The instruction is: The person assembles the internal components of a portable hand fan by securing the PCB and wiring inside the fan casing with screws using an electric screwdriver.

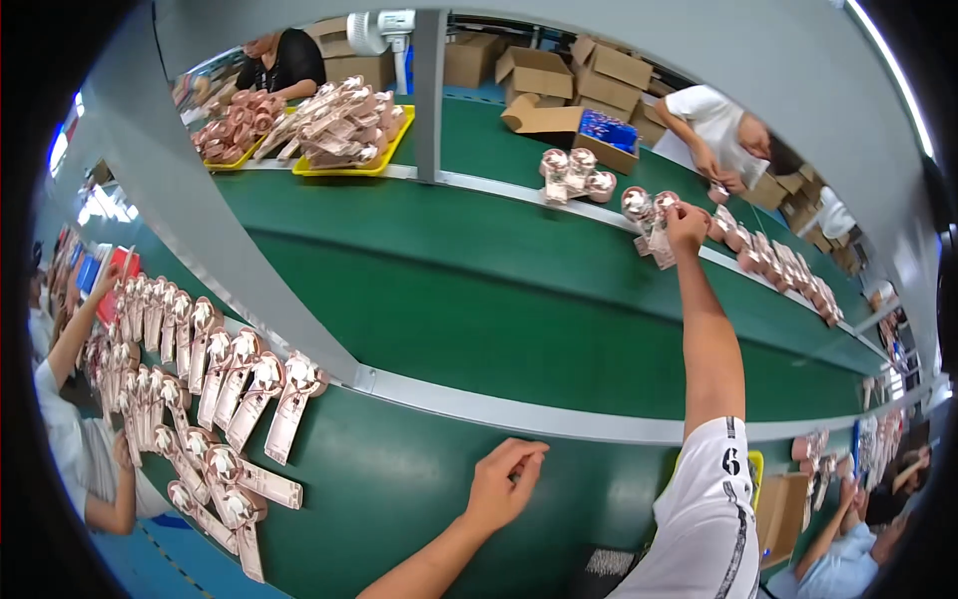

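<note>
My right arm, in a white sleeve, stretches across the green conveyor belt (469, 319). At its far rail my right hand (687, 228) is closed at the fingertips on a pink handheld fan (663, 204), a round head with white parts inside. Another pink fan (635, 203) lies right beside it, and the fingers partly hide where they grip. Over the green table (399, 479) at the near side, my left hand (507, 483) is loosely curled, thumb apart from the fingers, with nothing visible in it. Left of it lie rows of open pink fans (294, 399) with flat handles.
A grey post (429, 100) and a slanted frame (230, 220) rise around the belt. Yellow trays (384, 160) heaped with pink parts stand at the far left. More fans (574, 178) sit on the far ledge, near an opened carton (604, 150). Co-workers sit at left, far side and right.
</note>
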